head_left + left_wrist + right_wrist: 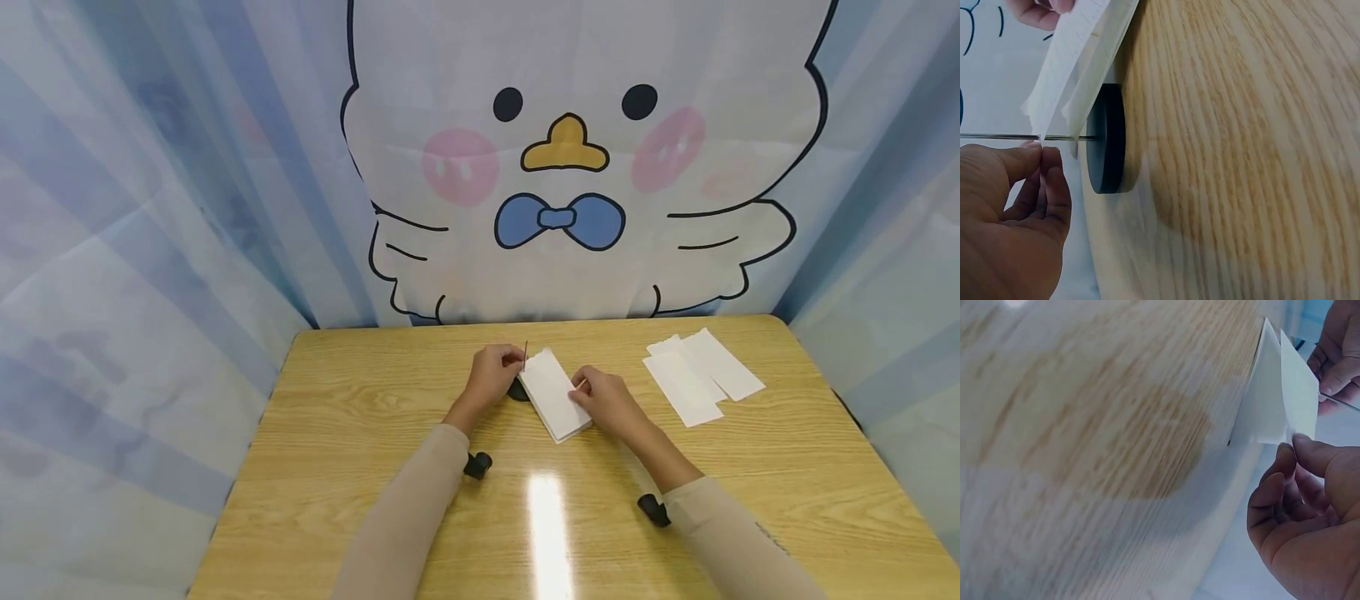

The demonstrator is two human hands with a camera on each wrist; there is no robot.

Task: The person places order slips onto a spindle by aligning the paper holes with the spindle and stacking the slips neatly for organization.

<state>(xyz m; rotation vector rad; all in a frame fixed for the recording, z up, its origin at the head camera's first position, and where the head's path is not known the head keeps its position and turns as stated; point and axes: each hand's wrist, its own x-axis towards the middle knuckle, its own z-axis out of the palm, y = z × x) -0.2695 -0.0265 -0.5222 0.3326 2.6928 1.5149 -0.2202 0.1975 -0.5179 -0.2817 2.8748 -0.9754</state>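
A paper spike, with a thin metal rod point(997, 135) on a round black base point(1107, 140), stands on the table. Its rod passes through a white paper slip point(551, 392) near one torn, ragged end. Under that slip another paper slip point(1263, 394) is on the rod, closer to the base. My left hand point(489, 377) pinches the upper slip's corner right beside the rod, thumb against fingertips. With thumb and index finger, my right hand point(604, 402) pinches the same slip's edge near its other end, holding it raised above the lower paper.
Several loose white paper slips point(682, 387) lie overlapping on the right of the wooden table point(360, 500). A curtain point(570, 283) with a cartoon bird hangs behind the table's back edge. Black camera mounts point(477, 465) sit at both wrists.
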